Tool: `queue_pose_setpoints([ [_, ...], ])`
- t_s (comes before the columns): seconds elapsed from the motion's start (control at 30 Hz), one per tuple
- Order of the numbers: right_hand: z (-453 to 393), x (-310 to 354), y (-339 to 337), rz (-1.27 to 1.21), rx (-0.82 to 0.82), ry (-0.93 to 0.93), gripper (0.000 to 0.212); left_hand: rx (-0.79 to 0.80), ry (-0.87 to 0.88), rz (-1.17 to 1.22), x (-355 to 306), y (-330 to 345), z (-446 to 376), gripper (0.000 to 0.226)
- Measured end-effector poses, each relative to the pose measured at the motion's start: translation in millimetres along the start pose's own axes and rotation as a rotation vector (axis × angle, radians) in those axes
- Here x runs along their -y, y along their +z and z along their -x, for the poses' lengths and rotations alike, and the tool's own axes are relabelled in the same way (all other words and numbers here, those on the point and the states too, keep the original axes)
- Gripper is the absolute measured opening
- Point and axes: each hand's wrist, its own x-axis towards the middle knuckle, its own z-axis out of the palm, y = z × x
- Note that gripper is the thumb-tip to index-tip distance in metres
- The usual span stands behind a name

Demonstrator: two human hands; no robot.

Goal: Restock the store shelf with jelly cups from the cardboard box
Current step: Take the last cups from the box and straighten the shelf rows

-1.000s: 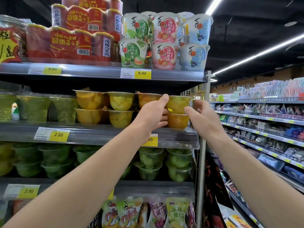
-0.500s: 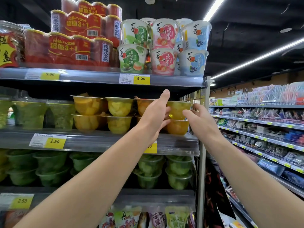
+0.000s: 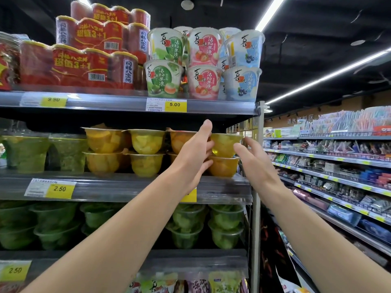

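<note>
Two hands flank the end stack of yellow jelly cups (image 3: 225, 144) on the middle shelf (image 3: 127, 188). The left hand (image 3: 195, 153) lies against the top cup's side, fingers nearly straight. The right hand (image 3: 251, 159) hovers just beside it, fingers loosely spread, gripping nothing.

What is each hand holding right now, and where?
Left hand rests straight fingers on the top yellow jelly cup's left side. Right hand is open, just beside it, holding nothing.
</note>
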Motion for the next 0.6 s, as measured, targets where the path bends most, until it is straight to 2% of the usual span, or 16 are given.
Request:
queue_pose_setpoints([
  [0.2,4.8,-7.8,-5.7,0.059,0.021,0.021,0.062,-0.027,-0.007,0.007,5.7,-12.6,8.3,0.066],
  [0.43,9.1,-8.4,-7.4,0.184,0.025,0.028,0.046,-0.026,-0.142,-0.010,13.4,-9.2,15.3,0.062],
  [0.6,15.3,-8.3,-7.9,0.263,-0.019,-0.001,0.052,-0.042,-0.124,-0.067,7.7,-10.9,20.0,0.058],
])
